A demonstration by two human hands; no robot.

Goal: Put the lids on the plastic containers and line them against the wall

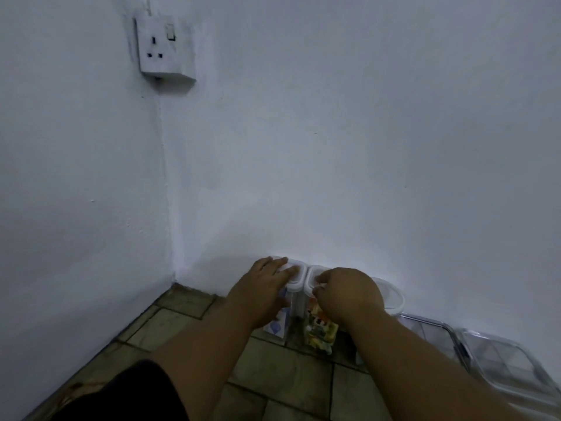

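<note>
Three tall clear plastic containers with white lids stand in a row against the white wall [334,177]. My left hand [261,291] lies flat on the left container's lid [296,273], fingers spread over its top. My right hand [349,294] is curled over the middle container's lid [314,273], fingertips at its front edge. The middle container [318,332] holds colourful packets. A third lidded container [391,294] shows behind my right wrist. Two flat clear containers with lids [434,329] [501,360] sit to the right along the wall.
The floor [282,375] is made of dull green-brown tiles. A wall corner [170,238] lies to the left of the row. A white power socket [164,47] is mounted high on the left wall. Dark clothing [130,396] fills the lower left.
</note>
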